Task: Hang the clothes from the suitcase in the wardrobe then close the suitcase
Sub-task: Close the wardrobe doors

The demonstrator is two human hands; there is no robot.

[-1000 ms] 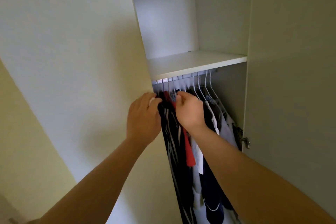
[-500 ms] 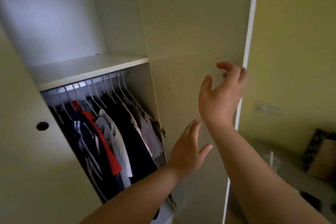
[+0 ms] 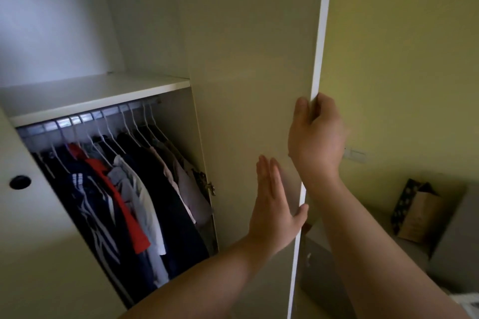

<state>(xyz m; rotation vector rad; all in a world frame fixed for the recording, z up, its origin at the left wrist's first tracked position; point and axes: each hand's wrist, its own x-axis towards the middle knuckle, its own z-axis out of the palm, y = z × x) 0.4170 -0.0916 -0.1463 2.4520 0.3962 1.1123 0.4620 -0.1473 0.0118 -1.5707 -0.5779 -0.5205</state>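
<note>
Gripping the wardrobe door (image 3: 246,59) by its edge at three o'clock, the right hand (image 3: 317,137) curled round it while the left hand (image 3: 274,212) pressed flat-fingered at five and clothes (image 3: 134,189) hung at eight.

Left grip (image 3: 274,204) flat, fingers (image 3: 264,176) straight, against wardrobe door (image 3: 246,72). Right grip (image 3: 317,137) higher, curled round its edge.

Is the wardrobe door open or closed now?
Open. The wardrobe door stands swung outward, the hanging clothes show, and the right hand grips its edge.
</note>
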